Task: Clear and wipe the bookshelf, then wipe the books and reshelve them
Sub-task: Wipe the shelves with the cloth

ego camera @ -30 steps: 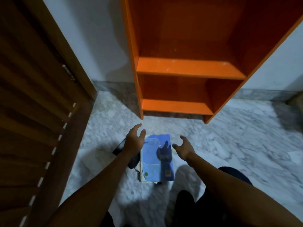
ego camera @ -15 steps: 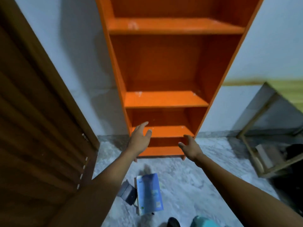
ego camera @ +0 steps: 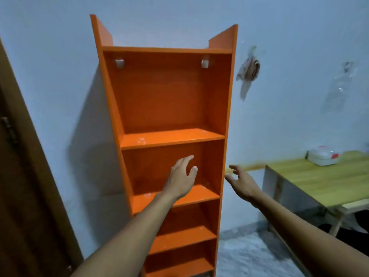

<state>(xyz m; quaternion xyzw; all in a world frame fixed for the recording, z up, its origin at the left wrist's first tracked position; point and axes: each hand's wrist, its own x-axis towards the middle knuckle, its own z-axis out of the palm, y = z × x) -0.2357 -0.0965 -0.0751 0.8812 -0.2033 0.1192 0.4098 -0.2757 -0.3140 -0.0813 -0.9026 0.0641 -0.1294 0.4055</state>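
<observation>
Bookshelf first: the tall orange wooden bookshelf (ego camera: pixel 169 108) stands upright against the pale blue wall (ego camera: pixel 60 66), long axis vertical, every visible shelf bare, with pale smudges on the boards. Fingers now: the left hand (ego camera: pixel 182 179) has them straight and slightly spread, thumb apart, holding nothing, hovering in front of a middle compartment; whether they touch the wood cannot be told. The right hand (ego camera: pixel 242 182) has loosely curved, parted fingers, empty too, just beside the shelf's right side panel. The shelf lies straight ahead of both; the left hand looks nearer its interior. Both forearms reach forward and up, left one across the lower shelves. No cloth or books in view, so wiping likely needs a cloth fetched.
</observation>
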